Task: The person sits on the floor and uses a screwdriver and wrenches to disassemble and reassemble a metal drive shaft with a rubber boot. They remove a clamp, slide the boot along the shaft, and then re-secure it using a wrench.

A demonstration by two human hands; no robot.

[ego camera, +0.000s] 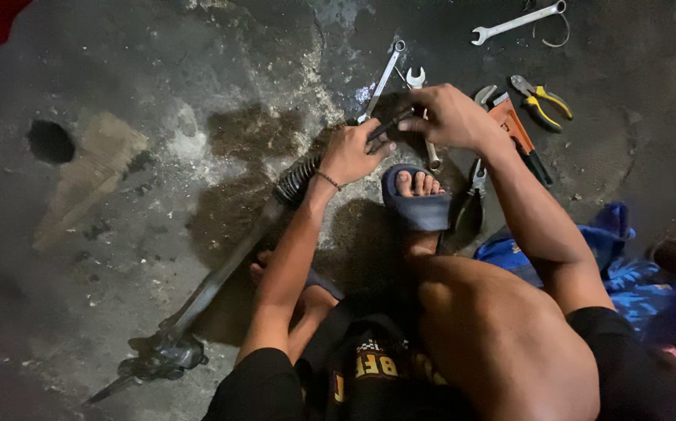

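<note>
Steering rack lying diagonally across the stained concrete floor, being worked at its upper end.
Judged heavy, rigid and greasy; its bare shaft is offering the surest hold. Left hand is clenching the rack above the ribbed boot; right hand is pinching a slim dark tool there. Beyond the rack's end, spanners and pliers are lying.

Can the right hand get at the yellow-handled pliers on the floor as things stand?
Probably yes. The pliers lie in the open just beyond the right hand, with only the orange pipe wrench between them, flat on the floor. The hand would first have to release the thin dark part it grips.
</note>
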